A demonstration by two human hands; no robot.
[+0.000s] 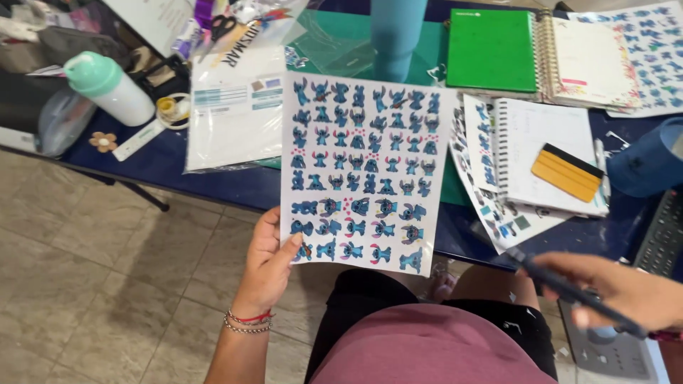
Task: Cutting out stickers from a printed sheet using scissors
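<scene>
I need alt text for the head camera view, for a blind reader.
A person's left hand holds up a white sticker sheet of blue cartoon figures, while the right hand holds a dark pen over a cluttered blue table.

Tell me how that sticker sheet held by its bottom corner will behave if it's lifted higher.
The sticker sheet is probably light and fairly floppy: the left hand pinches only its lower left corner, while its top seems to rest on the blue table. Lifted free, it would likely droop or curl. Its surface looks glossy, so it may be slippery in that grip.
</scene>
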